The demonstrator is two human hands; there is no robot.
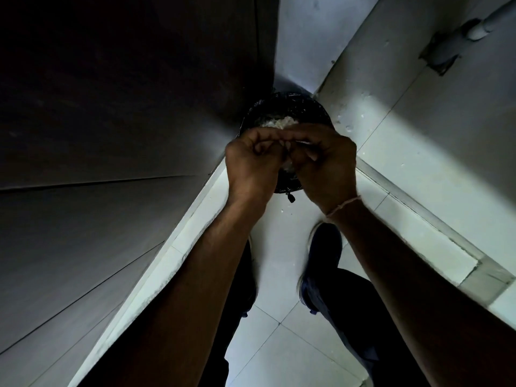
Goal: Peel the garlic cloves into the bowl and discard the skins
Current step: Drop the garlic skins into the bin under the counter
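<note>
Discard step in hand, by judgement. Left hand [251,160] and right hand [325,166] pinch pale papery garlic skins [287,163] above the round black-lined bin [287,113] on the floor. Next: release the skins.

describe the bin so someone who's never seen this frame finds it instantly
Follow the pale tiled floor up to the corner where the dark cabinet side meets the white wall. The bin stands there, beyond both hands. It is the only round thing: black-lined, with pale scraps heaped inside.
</note>
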